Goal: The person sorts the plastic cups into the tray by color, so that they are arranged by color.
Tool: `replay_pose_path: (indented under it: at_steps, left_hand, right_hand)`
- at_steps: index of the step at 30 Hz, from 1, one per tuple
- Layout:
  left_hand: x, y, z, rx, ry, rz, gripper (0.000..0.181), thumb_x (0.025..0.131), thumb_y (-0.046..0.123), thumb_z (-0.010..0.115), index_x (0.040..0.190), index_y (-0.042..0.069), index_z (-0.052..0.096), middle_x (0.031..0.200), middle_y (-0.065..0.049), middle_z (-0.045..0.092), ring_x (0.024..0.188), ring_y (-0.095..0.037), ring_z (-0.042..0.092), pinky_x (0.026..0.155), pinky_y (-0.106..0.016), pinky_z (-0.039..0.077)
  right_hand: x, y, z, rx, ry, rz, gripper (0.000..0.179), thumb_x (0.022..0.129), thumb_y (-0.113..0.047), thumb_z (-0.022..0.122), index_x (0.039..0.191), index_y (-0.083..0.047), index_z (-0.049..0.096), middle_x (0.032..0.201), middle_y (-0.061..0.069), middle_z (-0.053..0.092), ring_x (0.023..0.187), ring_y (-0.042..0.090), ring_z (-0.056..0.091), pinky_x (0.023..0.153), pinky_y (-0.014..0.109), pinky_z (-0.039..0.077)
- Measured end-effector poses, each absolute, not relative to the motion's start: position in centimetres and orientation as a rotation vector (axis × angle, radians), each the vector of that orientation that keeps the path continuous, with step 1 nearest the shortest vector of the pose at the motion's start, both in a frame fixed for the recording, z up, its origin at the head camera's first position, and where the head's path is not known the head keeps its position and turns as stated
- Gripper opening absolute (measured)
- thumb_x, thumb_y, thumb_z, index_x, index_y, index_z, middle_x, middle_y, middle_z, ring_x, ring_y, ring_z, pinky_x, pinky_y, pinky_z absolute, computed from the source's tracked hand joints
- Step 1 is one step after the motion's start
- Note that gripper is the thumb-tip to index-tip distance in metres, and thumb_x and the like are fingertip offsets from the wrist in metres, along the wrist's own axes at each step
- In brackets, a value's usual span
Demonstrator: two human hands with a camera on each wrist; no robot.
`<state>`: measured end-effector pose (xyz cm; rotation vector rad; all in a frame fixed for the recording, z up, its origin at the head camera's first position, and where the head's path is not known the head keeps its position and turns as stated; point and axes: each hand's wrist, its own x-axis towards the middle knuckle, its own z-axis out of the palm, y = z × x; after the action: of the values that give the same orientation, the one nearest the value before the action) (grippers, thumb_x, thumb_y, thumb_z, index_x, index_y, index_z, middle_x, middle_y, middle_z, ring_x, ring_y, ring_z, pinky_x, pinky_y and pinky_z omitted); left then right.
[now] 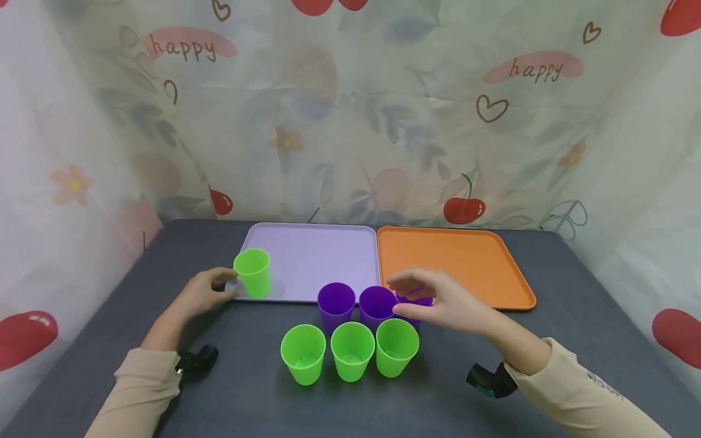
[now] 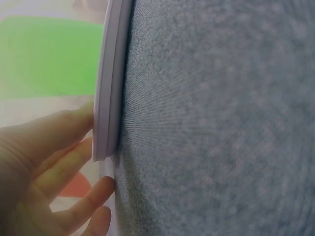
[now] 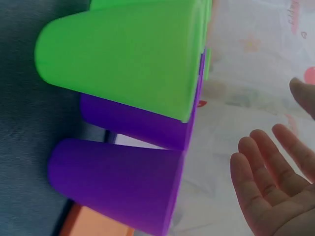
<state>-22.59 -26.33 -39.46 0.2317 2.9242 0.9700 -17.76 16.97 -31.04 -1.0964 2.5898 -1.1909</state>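
A green cup point(image 1: 258, 278) stands upright on the front left corner of the lavender tray point(image 1: 312, 255). Just left of it is my left hand point(image 1: 204, 292), its fingers spread loosely; in the left wrist view the fingertips are right at the tray's rim and hold nothing. My right hand point(image 1: 446, 301) hovers with fingers apart over the rightmost purple cup point(image 3: 118, 184), partly covering it in the head view. Two more purple cups, a left one point(image 1: 335, 309) and a middle one point(image 1: 376, 307), complete that row. In front stand three green cups point(image 1: 352, 353), all upright.
An orange tray point(image 1: 449, 261) lies against the right side of the lavender one at the back of the dark grey table point(image 1: 246, 389). Behind and at both sides hangs a printed curtain point(image 1: 350, 152). Each wrist wears a black camera point(image 1: 493, 380).
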Motion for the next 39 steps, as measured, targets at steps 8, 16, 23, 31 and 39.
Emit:
replay_pose_path:
  at_steps: [8, 16, 23, 31, 39]
  left_hand:
    - [-22.6, -26.4, -39.5, 0.223, 2.931, 0.970, 0.045, 0.086, 0.020, 0.065, 0.122, -0.005, 0.055, 0.124, -0.027, 0.056, 0.114, -0.047, 0.052, 0.091, -0.055, 0.045]
    - [-22.5, -26.3, -39.4, 0.218, 2.928, 0.974, 0.045, 0.086, 0.019, 0.065, 0.122, -0.005, 0.055, 0.124, -0.027, 0.056, 0.115, -0.047, 0.051, 0.092, -0.055, 0.044]
    - [-22.5, -26.4, -39.5, 0.239, 2.931, 0.993, 0.044, 0.086, 0.018, 0.065, 0.121, -0.006, 0.055, 0.123, -0.027, 0.057, 0.114, -0.047, 0.052, 0.090, -0.054, 0.045]
    - [-22.5, -26.4, -39.6, 0.237, 2.935, 0.992, 0.043, 0.085, 0.017, 0.065, 0.121, -0.006, 0.056, 0.122, -0.027, 0.058, 0.113, -0.047, 0.052, 0.090, -0.054, 0.046]
    - [-22.5, -26.4, -39.6, 0.231, 2.931, 0.988, 0.044, 0.086, 0.019, 0.065, 0.121, -0.005, 0.056, 0.123, -0.027, 0.057, 0.114, -0.046, 0.052, 0.091, -0.055, 0.045]
  right_hand:
    - [-16.1, 18.0, -32.9, -1.157, 2.643, -1.142, 0.048, 0.078, -0.025, 0.075, 0.121, -0.009, 0.058, 0.115, 0.008, 0.065, 0.102, 0.022, 0.062, 0.087, 0.032, 0.053]
    - [-15.1, 18.5, -34.3, -1.180, 2.643, -1.167, 0.056, 0.074, -0.026, 0.078, 0.122, -0.006, 0.056, 0.119, 0.007, 0.063, 0.108, 0.019, 0.059, 0.091, 0.031, 0.051]
    - [-14.7, 18.7, -35.4, -1.180, 2.644, -1.205, 0.058, 0.073, -0.026, 0.080, 0.122, -0.009, 0.056, 0.117, 0.003, 0.063, 0.106, 0.015, 0.059, 0.090, 0.032, 0.051]
    - [-14.8, 18.6, -36.3, -1.190, 2.632, -1.237, 0.059, 0.071, -0.026, 0.081, 0.123, -0.012, 0.055, 0.116, 0.002, 0.063, 0.106, 0.014, 0.059, 0.089, 0.033, 0.052]
    - [-14.9, 18.5, -36.6, -1.170, 2.637, -1.247, 0.059, 0.070, -0.024, 0.081, 0.122, -0.012, 0.056, 0.115, 0.002, 0.063, 0.104, 0.014, 0.060, 0.087, 0.030, 0.053]
